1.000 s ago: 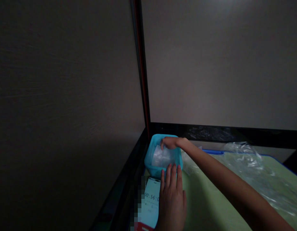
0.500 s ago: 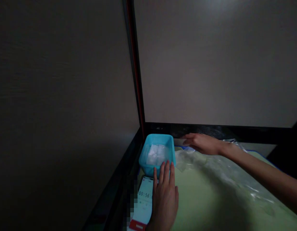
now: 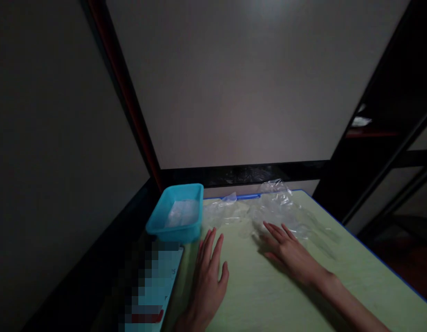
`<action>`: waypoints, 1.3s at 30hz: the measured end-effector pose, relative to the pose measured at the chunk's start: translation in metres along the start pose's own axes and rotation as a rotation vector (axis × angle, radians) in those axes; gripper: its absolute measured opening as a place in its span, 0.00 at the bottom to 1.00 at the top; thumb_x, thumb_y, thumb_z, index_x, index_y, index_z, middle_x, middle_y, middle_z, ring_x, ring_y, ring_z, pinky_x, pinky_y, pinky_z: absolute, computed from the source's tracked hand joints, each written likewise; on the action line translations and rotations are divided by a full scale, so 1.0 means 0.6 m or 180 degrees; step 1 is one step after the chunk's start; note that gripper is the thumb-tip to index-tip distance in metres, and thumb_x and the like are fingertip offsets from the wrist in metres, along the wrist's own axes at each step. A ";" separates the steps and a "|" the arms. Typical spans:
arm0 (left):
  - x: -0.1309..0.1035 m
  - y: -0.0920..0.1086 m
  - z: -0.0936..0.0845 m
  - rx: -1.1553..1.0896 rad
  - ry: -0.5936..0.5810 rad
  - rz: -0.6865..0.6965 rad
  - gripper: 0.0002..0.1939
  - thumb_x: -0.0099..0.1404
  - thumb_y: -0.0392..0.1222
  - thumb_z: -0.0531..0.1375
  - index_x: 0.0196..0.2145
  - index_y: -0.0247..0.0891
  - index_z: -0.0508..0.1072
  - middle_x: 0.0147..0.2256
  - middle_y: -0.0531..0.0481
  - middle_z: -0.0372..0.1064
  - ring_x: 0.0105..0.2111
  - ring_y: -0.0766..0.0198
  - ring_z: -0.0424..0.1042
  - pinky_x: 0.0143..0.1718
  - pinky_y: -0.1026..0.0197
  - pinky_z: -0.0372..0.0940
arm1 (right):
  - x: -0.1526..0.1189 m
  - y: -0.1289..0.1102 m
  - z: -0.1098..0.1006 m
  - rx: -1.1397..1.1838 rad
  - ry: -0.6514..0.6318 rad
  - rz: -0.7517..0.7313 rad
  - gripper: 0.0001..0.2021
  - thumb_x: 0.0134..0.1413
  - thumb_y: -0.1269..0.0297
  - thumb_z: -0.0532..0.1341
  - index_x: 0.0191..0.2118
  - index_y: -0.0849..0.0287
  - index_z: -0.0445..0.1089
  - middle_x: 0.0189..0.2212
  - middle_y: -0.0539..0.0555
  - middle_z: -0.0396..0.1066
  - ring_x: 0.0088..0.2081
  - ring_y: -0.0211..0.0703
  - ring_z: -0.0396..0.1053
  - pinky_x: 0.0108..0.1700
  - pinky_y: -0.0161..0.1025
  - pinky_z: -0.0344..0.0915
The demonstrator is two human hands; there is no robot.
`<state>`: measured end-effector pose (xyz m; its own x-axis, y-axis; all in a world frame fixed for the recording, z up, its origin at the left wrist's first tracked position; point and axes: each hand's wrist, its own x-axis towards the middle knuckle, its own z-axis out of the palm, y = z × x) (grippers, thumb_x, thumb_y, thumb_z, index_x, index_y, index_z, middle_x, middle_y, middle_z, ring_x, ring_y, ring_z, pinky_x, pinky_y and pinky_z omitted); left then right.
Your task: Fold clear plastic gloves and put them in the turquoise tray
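Both hands lie flat, fingers apart, holding nothing. One turquoise tray (image 3: 163,216) with clear bags inside stands just ahead of the left hand (image 3: 209,272). Crumpled clear plastic bags (image 3: 275,207) spread ahead of the right hand (image 3: 288,251), its fingertips touching them.

Dim room: plain grey walls (image 3: 234,92) meet behind a green table (image 3: 268,295), black shelving (image 3: 389,152) right.

Left hand (image 3: 209,272) flat on the green tabletop (image 3: 268,295), fingers spread, just beside the blue tub (image 3: 177,213). Right hand (image 3: 289,251) palm down, fingertips touching clear plastic bags (image 3: 268,210). More plastic inside the tub. Both hands empty.
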<state>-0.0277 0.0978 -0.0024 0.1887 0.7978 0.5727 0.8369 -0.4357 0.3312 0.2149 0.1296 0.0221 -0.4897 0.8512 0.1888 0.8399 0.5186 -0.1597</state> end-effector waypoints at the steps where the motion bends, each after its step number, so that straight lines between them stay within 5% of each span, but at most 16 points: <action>1: -0.005 0.004 0.008 -0.0067 -0.0094 0.0051 0.29 0.58 0.28 0.48 0.57 0.38 0.51 0.59 0.42 0.46 0.59 0.55 0.45 0.56 0.45 0.49 | 0.002 0.000 0.011 -0.0099 0.0156 0.0234 0.22 0.54 0.56 0.54 0.56 0.52 0.57 0.60 0.58 0.45 0.60 0.54 0.40 0.57 0.58 0.41; 7: -0.015 -0.002 0.029 -0.0374 -0.0294 0.0069 0.19 0.58 0.29 0.48 0.46 0.38 0.66 0.53 0.44 0.59 0.54 0.56 0.57 0.52 0.50 0.58 | 0.002 0.024 0.034 -0.0315 0.0399 0.0973 0.26 0.54 0.50 0.52 0.57 0.52 0.55 0.61 0.63 0.38 0.61 0.60 0.31 0.56 0.61 0.38; 12: -0.009 -0.011 0.029 -0.0576 -0.0262 -0.0040 0.16 0.57 0.32 0.50 0.41 0.38 0.70 0.48 0.44 0.65 0.49 0.56 0.63 0.49 0.51 0.62 | -0.005 0.060 0.042 -0.0308 0.0224 0.1367 0.23 0.57 0.52 0.49 0.54 0.59 0.60 0.59 0.63 0.48 0.60 0.60 0.37 0.55 0.63 0.36; 17: -0.009 -0.014 0.028 -0.0718 -0.0273 -0.0142 0.15 0.57 0.33 0.51 0.40 0.39 0.71 0.46 0.45 0.66 0.48 0.56 0.65 0.49 0.52 0.62 | 0.002 0.069 0.048 0.0026 0.0553 0.1387 0.26 0.58 0.57 0.47 0.58 0.65 0.50 0.57 0.62 0.52 0.60 0.55 0.43 0.56 0.63 0.37; 23: -0.011 -0.018 0.034 -0.0813 -0.0238 -0.0254 0.17 0.58 0.34 0.50 0.45 0.39 0.67 0.48 0.44 0.64 0.49 0.56 0.64 0.50 0.51 0.61 | -0.006 0.033 0.024 0.0670 0.0882 0.0296 0.27 0.58 0.61 0.48 0.61 0.62 0.42 0.59 0.60 0.48 0.59 0.47 0.46 0.58 0.49 0.49; 30: -0.015 -0.008 0.034 -0.0745 -0.0074 -0.0287 0.36 0.59 0.33 0.52 0.60 0.44 0.38 0.59 0.42 0.45 0.58 0.55 0.47 0.55 0.47 0.50 | -0.019 -0.049 0.000 0.0880 -0.0149 -0.1519 0.30 0.58 0.60 0.51 0.62 0.55 0.36 0.60 0.53 0.46 0.60 0.43 0.43 0.59 0.45 0.46; 32: -0.015 -0.005 0.028 -0.0816 -0.0163 -0.0190 0.34 0.57 0.30 0.51 0.59 0.44 0.44 0.60 0.45 0.45 0.58 0.56 0.48 0.54 0.50 0.52 | -0.021 -0.063 -0.001 0.0959 -0.0308 -0.1800 0.30 0.58 0.58 0.50 0.62 0.54 0.34 0.60 0.52 0.45 0.60 0.42 0.42 0.60 0.44 0.45; 35: -0.013 -0.003 0.019 -0.1025 -0.0164 -0.0134 0.25 0.53 0.26 0.49 0.47 0.43 0.66 0.55 0.47 0.57 0.53 0.57 0.59 0.51 0.55 0.59 | -0.022 -0.064 0.003 0.0968 -0.0225 -0.1958 0.30 0.58 0.56 0.50 0.62 0.54 0.35 0.59 0.52 0.48 0.59 0.42 0.47 0.60 0.44 0.45; 39: -0.004 -0.001 0.009 -0.1653 0.0169 -0.0671 0.12 0.52 0.34 0.53 0.32 0.40 0.74 0.40 0.46 0.71 0.42 0.56 0.69 0.45 0.55 0.64 | -0.018 -0.041 0.017 0.0641 0.0191 -0.1134 0.29 0.56 0.58 0.51 0.61 0.51 0.41 0.60 0.54 0.45 0.60 0.48 0.43 0.59 0.53 0.41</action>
<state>-0.0257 0.0986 -0.0080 0.0073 0.8735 0.4867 0.4883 -0.4279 0.7606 0.1973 0.1083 0.0142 -0.7222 0.6123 0.3217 0.5548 0.7906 -0.2592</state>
